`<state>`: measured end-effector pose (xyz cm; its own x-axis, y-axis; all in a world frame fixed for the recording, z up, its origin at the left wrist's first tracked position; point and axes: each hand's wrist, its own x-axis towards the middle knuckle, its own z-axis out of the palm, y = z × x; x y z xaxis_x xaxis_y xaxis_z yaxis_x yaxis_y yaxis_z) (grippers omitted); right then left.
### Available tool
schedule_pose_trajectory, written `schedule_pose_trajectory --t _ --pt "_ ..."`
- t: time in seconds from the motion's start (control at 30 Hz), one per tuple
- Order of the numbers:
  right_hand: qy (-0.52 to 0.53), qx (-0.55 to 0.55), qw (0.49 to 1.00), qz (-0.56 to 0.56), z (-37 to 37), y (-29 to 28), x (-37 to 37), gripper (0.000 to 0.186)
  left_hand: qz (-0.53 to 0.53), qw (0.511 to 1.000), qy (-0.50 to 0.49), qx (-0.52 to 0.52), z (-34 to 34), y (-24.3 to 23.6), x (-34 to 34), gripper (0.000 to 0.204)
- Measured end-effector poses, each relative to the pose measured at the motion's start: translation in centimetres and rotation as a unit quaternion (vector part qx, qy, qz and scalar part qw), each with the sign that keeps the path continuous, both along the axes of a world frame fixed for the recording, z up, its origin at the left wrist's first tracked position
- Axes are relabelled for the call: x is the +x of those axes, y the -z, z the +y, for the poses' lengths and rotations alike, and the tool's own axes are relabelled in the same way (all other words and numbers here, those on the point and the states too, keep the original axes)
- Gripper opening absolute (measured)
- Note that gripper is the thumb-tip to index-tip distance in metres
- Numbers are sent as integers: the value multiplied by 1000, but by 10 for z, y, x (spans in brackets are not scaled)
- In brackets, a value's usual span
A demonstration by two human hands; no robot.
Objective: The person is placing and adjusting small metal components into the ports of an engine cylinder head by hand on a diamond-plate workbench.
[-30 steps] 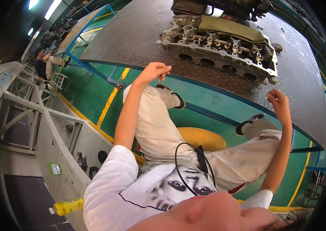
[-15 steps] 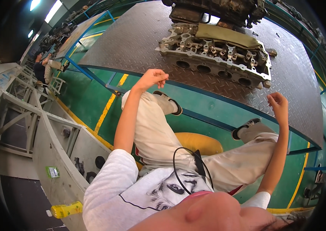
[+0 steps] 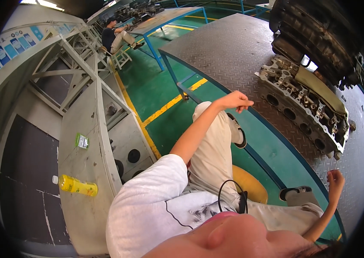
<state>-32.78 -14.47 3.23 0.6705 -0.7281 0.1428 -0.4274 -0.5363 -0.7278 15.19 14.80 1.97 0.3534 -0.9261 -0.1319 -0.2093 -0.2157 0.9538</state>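
Note:
My left hand (image 3: 235, 102) hovers by the near edge of the metal-topped table, above my left knee. Its fingers are curled together, and nothing shows in them. My right hand (image 3: 335, 184) is at the table edge lower right, fingers bent inward, with nothing seen in its grasp. Beyond both hands a grey engine cylinder head (image 3: 297, 115) lies on the table, its row of round ports facing me. Neither hand touches it. An olive-green cloth or pad (image 3: 317, 87) rests along its far side.
A dark engine block (image 3: 315, 36) stands behind the cylinder head. The table (image 3: 220, 47) has a tread-plate top and blue frame. To my left, a grey bench (image 3: 79, 215) carries a yellow drink bottle (image 3: 78, 185) and a small green packet (image 3: 82, 141). Another person (image 3: 115, 36) sits far off.
The view has swung left, so the table, cylinder head and both hands sit farther right in the picture. Both hands keep their curled pose, and the cylinder head stays put on the table.

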Motion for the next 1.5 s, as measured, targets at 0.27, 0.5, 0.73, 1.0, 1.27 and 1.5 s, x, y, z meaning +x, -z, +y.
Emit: schedule_pose_trajectory --t 0.27,0.5,0.73,1.0,1.27,1.5 --pt "-51 8 999 -17 32 -12 40 8 -5 998 20 -56 -12 -10 -13 22" --pt "-156 -7 988 -11 107 -38 111 7 -167 935 245 -196 -57 -54 -151 59" --pt "-182 14 976 -116 98 -40 122 8 -216 917 200 -267 -87 -7 -170 17" --pt "-58 10 994 -87 70 -32 87 12 102 960 246 -82 -67 -15 -151 17" --pt "-41 -96 993 -56 61 -28 60 9 137 985 103 3 -64 -3 -124 22" --pt "-7 -113 994 15 50 -19 32 9 106 992 58 -31 -57 -6 -107 21"
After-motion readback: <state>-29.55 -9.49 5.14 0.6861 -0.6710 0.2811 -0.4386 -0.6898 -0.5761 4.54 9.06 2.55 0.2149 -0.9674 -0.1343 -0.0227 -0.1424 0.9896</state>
